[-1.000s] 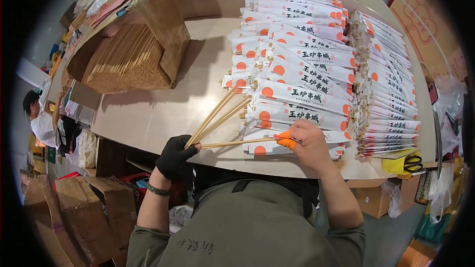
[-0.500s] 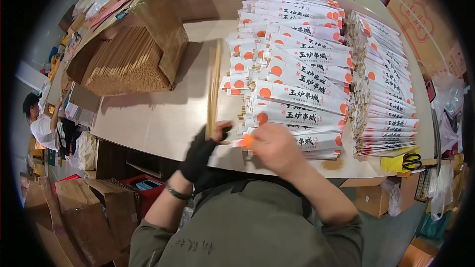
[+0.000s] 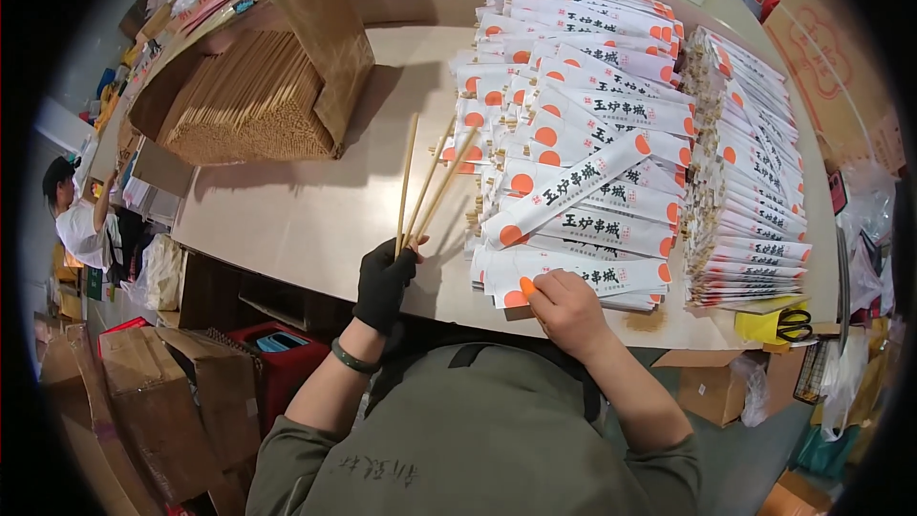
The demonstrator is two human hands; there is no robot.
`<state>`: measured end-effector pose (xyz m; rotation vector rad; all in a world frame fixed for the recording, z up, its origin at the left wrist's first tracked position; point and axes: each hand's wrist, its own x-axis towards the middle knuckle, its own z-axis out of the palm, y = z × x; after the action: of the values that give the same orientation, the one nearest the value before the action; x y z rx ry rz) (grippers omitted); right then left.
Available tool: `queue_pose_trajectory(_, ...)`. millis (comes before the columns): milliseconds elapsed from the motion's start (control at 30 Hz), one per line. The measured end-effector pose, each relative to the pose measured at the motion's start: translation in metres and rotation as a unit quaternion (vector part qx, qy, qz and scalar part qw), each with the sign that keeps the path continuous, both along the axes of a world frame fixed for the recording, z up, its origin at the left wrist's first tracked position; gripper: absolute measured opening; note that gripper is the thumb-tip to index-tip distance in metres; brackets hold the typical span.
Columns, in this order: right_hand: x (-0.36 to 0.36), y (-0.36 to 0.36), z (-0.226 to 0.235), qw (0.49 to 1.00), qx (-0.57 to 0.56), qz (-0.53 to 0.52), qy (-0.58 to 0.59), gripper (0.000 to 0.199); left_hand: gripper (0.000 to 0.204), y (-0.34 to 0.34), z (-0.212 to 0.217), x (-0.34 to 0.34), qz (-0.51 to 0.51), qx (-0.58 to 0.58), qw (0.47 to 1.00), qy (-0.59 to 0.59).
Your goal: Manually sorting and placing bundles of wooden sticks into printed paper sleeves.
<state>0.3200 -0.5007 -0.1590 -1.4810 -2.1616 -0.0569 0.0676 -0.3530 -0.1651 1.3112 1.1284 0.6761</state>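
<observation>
My left hand (image 3: pixel 385 282), in a black glove with bare fingertips, is closed round the lower ends of several wooden chopsticks (image 3: pixel 437 182). The sticks point up and fan apart over the tabletop. At the near end of the middle pile, my right hand (image 3: pixel 565 311) is bare except for an orange finger cot (image 3: pixel 524 290). Its fingers are curled together on a white paper chopstick sleeve (image 3: pixel 506 270) with a red dot; the hand partly covers it. Another sleeve (image 3: pixel 573 186) lies slantwise across the pile of sleeved chopsticks (image 3: pixel 611 115).
An open cardboard box (image 3: pixel 339 67) on its side holds bulk chopsticks (image 3: pixel 253 100) at the far left. A second sleeved pile (image 3: pixel 750 182) stands right, with black-handled scissors (image 3: pixel 793 325) by a yellow item (image 3: pixel 757 327). Another person (image 3: pixel 86 229) is at far left; cartons (image 3: pixel 177 401) stand below.
A sleeve now lies slantwise on the pile. My right hand has moved right, away from my left, onto a sleeve at the pile's near end. The chopsticks in my left hand have fanned out.
</observation>
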Motion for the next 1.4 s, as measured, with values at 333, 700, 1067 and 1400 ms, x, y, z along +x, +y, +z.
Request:
queue_pose_trajectory(333,0.012,0.02,0.038,0.914,-0.117,-0.171,0.35,0.016,0.019,-0.009,0.031,-0.02,-0.056,0.013,0.998,0.005)
queue_pose_trajectory(700,0.032,0.021,0.067,0.848,-0.229,-0.153,0.453,0.013,0.018,0.017,0.058,-0.037,-0.158,0.325,0.92,0.148)
queue_pose_trajectory(1067,0.034,0.017,0.06,0.875,-0.203,-0.125,0.42,0.013,0.02,0.027,0.067,-0.041,-0.229,0.33,0.894,0.196)
queue_pose_trajectory(1400,-0.004,0.082,0.055,0.994,0.105,-0.004,0.037,0.021,0.049,-0.009,0.048,0.071,-0.025,0.056,0.986,-0.155)
